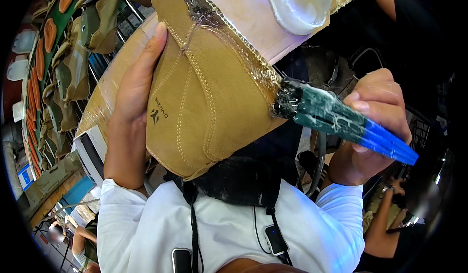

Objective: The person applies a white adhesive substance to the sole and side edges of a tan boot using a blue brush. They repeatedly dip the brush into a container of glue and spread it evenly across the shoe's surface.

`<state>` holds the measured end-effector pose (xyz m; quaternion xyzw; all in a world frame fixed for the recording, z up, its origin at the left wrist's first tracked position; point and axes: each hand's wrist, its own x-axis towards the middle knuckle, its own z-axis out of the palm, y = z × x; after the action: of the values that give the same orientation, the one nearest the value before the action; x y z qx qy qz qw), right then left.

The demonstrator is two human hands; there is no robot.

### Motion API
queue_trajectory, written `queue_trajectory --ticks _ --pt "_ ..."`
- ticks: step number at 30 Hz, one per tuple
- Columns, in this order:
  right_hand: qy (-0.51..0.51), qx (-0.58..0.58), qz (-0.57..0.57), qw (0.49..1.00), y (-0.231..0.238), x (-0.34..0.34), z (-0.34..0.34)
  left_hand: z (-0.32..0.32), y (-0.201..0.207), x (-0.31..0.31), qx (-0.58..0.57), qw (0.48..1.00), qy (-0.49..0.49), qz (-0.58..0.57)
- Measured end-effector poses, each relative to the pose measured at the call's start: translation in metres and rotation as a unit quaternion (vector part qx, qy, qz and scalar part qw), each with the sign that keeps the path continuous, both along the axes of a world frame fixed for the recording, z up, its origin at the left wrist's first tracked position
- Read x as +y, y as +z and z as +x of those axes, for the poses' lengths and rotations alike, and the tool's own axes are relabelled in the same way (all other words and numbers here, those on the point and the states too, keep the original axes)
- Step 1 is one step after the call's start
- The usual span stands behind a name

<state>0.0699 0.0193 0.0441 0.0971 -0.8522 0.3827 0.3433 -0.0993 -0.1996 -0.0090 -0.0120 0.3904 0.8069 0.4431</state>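
Note:
A tan shoe upper (219,92) with pale stitched seams is held up before me, its darker, glossy wet edge running along the upper right. My left hand (139,78) is closed on its left side, thumb along the front; the other fingers are hidden behind it. In my right hand (378,109) is a wide glue brush (331,114) with a green and blue handle, smeared with whitish glue. Its dark bristles touch the lower end of the wet edge. Beyond the upper, a white plastic tub (304,5) rests on the work table (253,14).
On the left stands a rack with several tan and olive shoes (73,68) and orange soles (50,35). A white box (90,148) is beside my left forearm. Other people work at the lower right (382,224) and lower left; another person's arm (386,0) shows at top right.

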Motion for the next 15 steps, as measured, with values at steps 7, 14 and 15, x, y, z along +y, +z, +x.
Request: queue_trajectory --ticks 7,14,15 --pt "-0.021 0.022 0.078 0.996 0.014 -0.006 -0.005 0.007 0.008 0.002 -0.069 0.997 0.018 0.020" --pt "0.008 0.044 0.077 0.996 0.026 -0.010 -0.013 0.014 0.004 -0.002 -0.149 0.985 0.020 0.087" --pt "0.008 0.049 0.074 0.996 0.027 -0.009 -0.015 0.013 0.002 -0.002 -0.155 0.983 0.014 0.094"
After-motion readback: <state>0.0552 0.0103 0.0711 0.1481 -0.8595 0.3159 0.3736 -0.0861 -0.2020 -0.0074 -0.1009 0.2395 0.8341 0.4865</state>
